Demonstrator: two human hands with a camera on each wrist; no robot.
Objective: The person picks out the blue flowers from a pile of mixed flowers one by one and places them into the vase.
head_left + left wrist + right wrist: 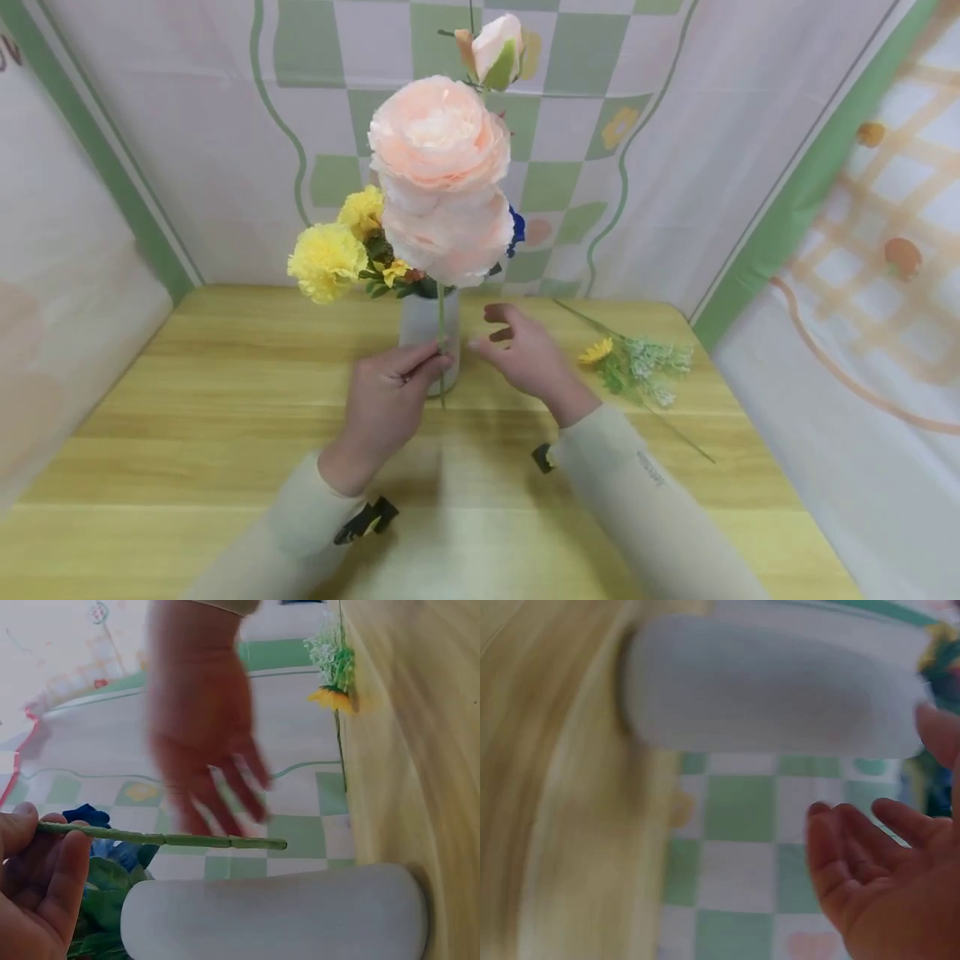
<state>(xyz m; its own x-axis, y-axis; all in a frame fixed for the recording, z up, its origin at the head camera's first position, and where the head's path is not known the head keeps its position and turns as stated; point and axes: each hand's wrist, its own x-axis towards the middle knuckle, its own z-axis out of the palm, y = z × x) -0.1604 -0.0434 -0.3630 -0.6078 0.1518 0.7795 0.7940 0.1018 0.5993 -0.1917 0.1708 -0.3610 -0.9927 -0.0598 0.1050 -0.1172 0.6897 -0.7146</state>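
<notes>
My left hand point(386, 400) pinches a green flower stem point(442, 321) between thumb and fingers, in front of a white vase point(420, 321). Large pale pink blooms point(438, 137) rise above the stem; how many belong to it I cannot tell. In the left wrist view the stem's cut end point(279, 844) juts out free beside the vase. My right hand point(528, 350) hovers just right of the vase, fingers spread and loosely bent, holding nothing. Yellow carnations point(327, 262) and a partly hidden blue flower point(517, 232) stand at the vase's mouth.
On the table's right lie a yellow daisy-like flower point(596, 352) and a sprig of small whitish blossoms point(656, 360) with long stems. A pink rosebud point(498, 50) stands up behind the big blooms. Patterned cloth point(585, 50) hangs behind the wooden table point(225, 400).
</notes>
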